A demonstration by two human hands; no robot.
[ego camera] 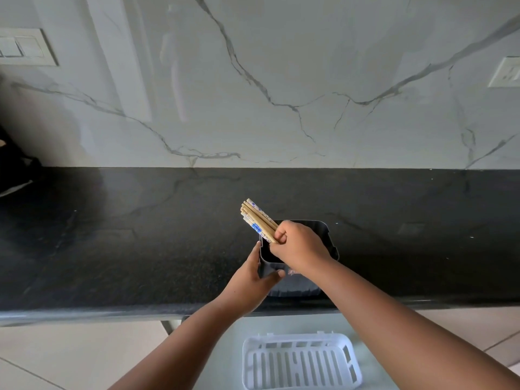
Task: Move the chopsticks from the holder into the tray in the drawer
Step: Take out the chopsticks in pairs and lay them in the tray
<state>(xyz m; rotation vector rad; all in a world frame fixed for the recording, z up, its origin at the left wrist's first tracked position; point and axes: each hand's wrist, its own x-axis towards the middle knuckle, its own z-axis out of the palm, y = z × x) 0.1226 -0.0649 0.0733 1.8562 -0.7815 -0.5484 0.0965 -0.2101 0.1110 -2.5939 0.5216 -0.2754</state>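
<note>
A dark square holder (323,235) stands on the black countertop near its front edge. My right hand (298,246) is shut on a bundle of several wooden chopsticks (257,219) with blue-and-white patterned ends, held over the holder's left side and tilted up to the left. Their lower ends are hidden by my fist. My left hand (253,277) grips the holder's near left corner. Below the counter, a white slotted plastic tray (301,361) lies in the open pale drawer (233,347), with nothing in it.
The black countertop (140,243) runs the full width, backed by a white marble wall. A dark object (14,161) sits at the far left. A switch plate and a socket (506,73) are on the wall. Tiled floor shows beside the drawer.
</note>
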